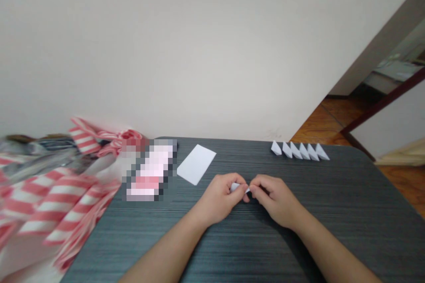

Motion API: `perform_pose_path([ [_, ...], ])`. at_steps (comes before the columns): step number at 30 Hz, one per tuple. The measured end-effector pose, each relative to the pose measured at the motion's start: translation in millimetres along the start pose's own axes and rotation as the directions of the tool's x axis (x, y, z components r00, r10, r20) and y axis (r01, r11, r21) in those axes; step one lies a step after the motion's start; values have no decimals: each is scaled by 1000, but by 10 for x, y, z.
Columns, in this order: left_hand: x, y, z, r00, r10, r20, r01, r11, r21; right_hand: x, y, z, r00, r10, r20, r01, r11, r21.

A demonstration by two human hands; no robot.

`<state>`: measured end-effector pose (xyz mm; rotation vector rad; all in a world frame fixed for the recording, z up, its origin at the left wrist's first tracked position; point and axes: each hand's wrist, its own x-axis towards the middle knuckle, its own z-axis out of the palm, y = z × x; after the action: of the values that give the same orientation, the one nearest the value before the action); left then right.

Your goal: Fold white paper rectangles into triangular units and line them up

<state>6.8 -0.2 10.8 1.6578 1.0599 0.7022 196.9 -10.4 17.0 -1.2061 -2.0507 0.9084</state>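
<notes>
A dark grey woodgrain table (pixel 332 194) is bordered at left by red-and-white striped fabric (pixel 56 199), with a pink packet (pixel 149 170) at the table's far left corner, its print pixelated and unreadable. Six folded paper triangles (pixel 299 151) are lined up along the far edge, and a white paper slip (pixel 195 164) lies flat beside the packet. A small folded paper piece (pixel 235 187) is pinched at table centre between the left hand (pixel 217 199) and right hand (pixel 274 199), both closed on it at the fingertips.
</notes>
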Motion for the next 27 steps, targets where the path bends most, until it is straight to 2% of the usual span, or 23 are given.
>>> perform_pose_path([
  [7,-2,-37,16,1000,-2,-17,1,1000,-19,-12,14,7,998,50,-47,-50,999,2],
  [17,-6,2,-1,1000,16,0,-16,999,43,-2,36,7,999,20,-26,-20,1000,-12],
  [27,-11,-14,4,1000,7,3,-7,1000,18,-2,-8,17,999,31,-24,-30,1000,8],
])
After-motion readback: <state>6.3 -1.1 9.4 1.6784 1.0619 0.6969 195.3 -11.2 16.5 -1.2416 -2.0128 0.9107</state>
